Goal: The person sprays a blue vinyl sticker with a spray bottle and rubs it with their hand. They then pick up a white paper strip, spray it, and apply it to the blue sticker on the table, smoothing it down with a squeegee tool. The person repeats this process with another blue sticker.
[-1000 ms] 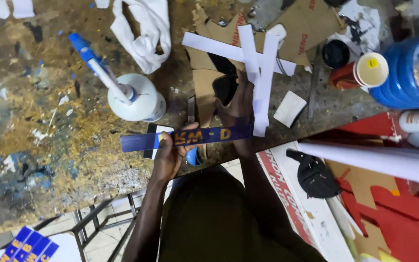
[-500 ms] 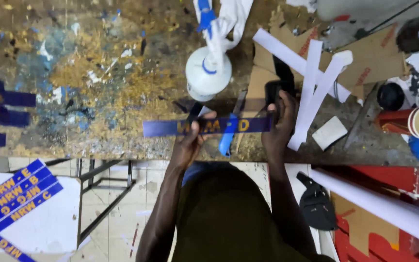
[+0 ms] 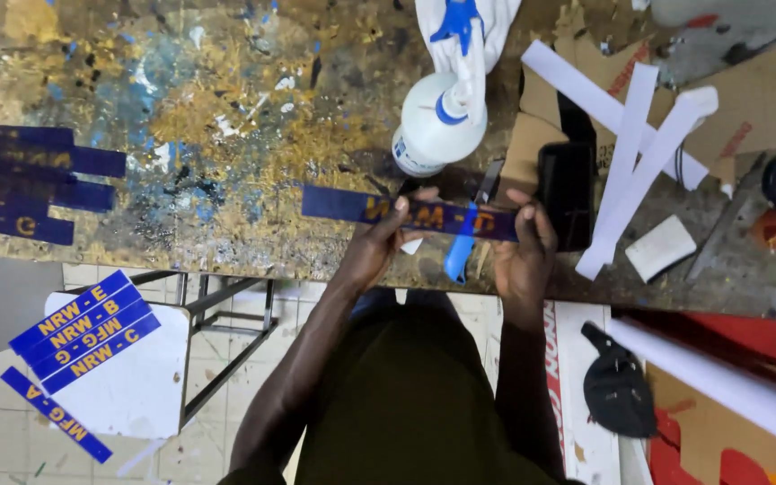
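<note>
A long dark blue strip [image 3: 343, 204] with gold letters is held level above the paint-stained workbench [image 3: 226, 117]. My left hand [image 3: 377, 244] pinches it near the middle from below. My right hand [image 3: 523, 242] grips its right end. A blue-handled cutter [image 3: 462, 247] lies under the strip between my hands. A white spray bottle [image 3: 435, 130] with a blue trigger stands just beyond the strip. A black phone [image 3: 566, 193] lies next to my right hand.
More dark blue strips [image 3: 20, 184] lie at the bench's left edge. Several lettered blue strips [image 3: 83, 325] rest on a white stool below. White paper strips [image 3: 626, 148] cross on cardboard at the right. A black cap [image 3: 617, 386] and a white roll [image 3: 720, 377] lie at lower right.
The view has swung left and closer, bringing the stool and left strips further in. Both hands keep hold of the blue strip, which has stayed level above the bench edge.
</note>
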